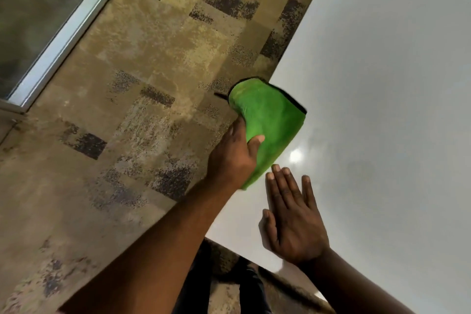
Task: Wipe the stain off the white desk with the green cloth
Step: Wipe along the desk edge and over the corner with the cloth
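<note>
We're holding the green cloth (269, 125) in our left hand (233, 158), thumb pressing over the near fold w/ fingers wrapped behind, so that hand is clamping the cloth. The cloth is hanging over the counter's left edge, partly over the counter (382, 58) & partly over the carpet floor (114, 84); can't tell if it's touching the surface or just lifting off it. Our right hand (293, 214) is lying flat & open on the counter, fingers spread, holding nothing, just beside the cloth's lower corner. We're seeing a faint greyish smudge (362, 171) to the right of the right hand, well apart from the cloth, prob. the stain, though it's dim & blurred. There's also a bright light reflection near the cloth, not a mark. As we're judging it, the task is at an early or middle stage: cloth is in hand, but the smudge is showing unwiped, so we're still needing to bring the cloth across to it & rub till the white is clean.
</note>
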Action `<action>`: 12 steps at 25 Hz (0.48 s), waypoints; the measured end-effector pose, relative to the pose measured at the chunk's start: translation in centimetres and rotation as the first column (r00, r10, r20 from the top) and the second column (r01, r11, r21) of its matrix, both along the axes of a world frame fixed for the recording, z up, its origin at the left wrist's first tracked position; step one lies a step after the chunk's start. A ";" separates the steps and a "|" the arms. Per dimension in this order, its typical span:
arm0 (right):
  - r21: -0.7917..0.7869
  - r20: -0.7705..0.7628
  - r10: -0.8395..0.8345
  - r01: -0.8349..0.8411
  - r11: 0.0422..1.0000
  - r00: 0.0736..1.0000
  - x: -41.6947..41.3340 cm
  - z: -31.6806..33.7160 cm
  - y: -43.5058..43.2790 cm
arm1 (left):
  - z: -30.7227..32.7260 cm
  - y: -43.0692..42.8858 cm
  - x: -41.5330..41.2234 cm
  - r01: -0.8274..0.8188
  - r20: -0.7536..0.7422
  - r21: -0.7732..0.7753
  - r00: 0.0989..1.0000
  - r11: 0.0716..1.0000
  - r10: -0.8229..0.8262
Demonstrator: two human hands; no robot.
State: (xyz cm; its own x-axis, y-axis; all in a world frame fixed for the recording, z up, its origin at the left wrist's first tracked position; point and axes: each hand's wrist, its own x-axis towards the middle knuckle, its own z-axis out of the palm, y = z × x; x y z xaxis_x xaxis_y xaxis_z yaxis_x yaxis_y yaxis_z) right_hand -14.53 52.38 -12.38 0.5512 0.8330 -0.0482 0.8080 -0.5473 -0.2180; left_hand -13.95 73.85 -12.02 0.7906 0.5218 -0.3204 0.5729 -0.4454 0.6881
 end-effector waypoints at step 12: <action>0.018 -0.004 -0.014 0.014 1.000 1.000 -0.1 0.1 -0.3 | -0.1 -1.8 -5.7 0.018 0.095 0.194 0.995 0.981 -0.037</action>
